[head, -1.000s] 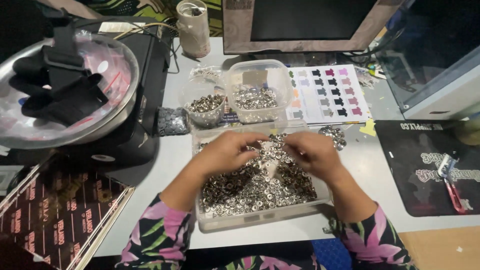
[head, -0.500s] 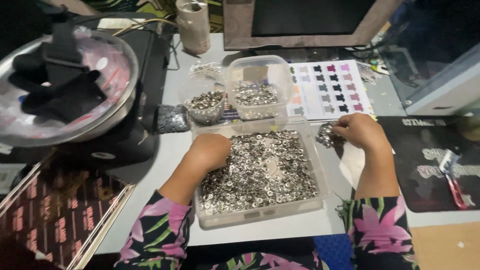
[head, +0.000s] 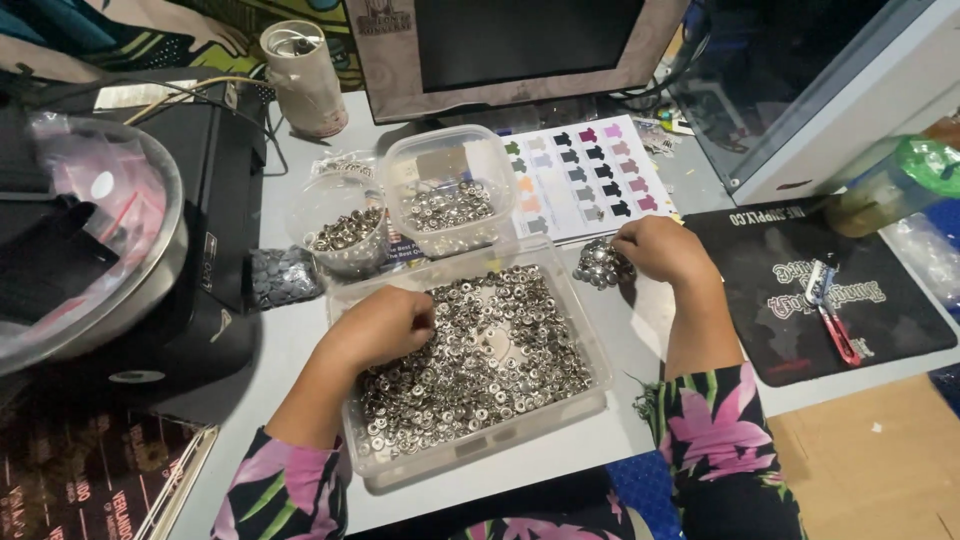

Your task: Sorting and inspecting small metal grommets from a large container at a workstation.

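Note:
A clear plastic tray (head: 590, 340) full of small silver metal snap parts (head: 490, 360) sits in front of me on the grey table. My left hand (head: 385, 325) rests curled inside the tray on the parts; whether the fingers pinch one is hidden. My right hand (head: 660, 250) is outside the tray to its right, fingertips touching a small pile of silver snaps (head: 600, 265) on the table.
Behind the tray stand a square clear tub (head: 450, 200) and a round clear cup (head: 345, 235), both holding silver parts. A colour chart sheet (head: 585, 175), a monitor (head: 520, 50), a black mat (head: 820, 290) with small red clippers (head: 835, 325), and a black machine (head: 170, 260) surround them.
My hands were together over the tray a second ago. The right hand moved out to the pile on the right and stays there; the left hand stays in the tray.

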